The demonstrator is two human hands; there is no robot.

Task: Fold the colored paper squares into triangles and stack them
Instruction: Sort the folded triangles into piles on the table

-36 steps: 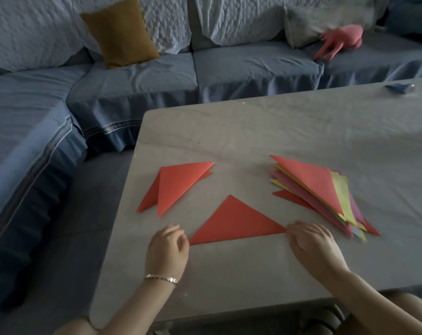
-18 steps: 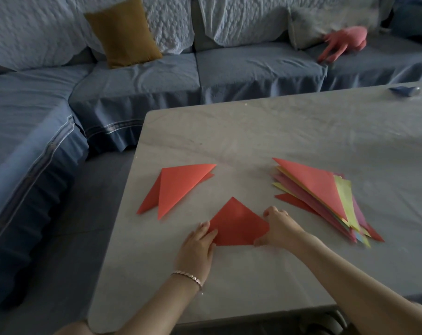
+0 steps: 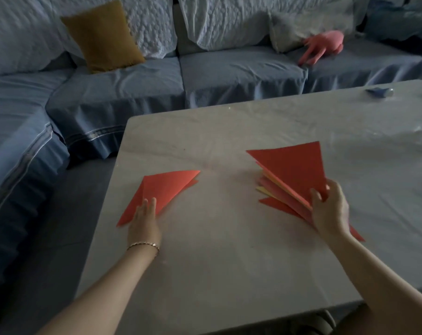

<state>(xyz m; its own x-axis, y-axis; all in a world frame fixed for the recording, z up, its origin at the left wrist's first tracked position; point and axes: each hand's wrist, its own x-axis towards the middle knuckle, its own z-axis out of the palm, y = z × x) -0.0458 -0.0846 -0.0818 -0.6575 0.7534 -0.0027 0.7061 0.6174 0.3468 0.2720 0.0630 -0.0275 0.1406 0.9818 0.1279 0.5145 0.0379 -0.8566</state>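
The red triangle has moved right and now tilts over the stack at centre right, near corner pinched by the right hand; the left hand lies flat-fingered on the left pair.

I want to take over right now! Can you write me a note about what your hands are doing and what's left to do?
Left hand: fingers straight, resting on the two red triangles at the left of the table.
Right hand: pinches the top red triangle over the stack.
Done: every paper in view is already a triangle.
Left: probably lay the top one flat, then add the left pair.
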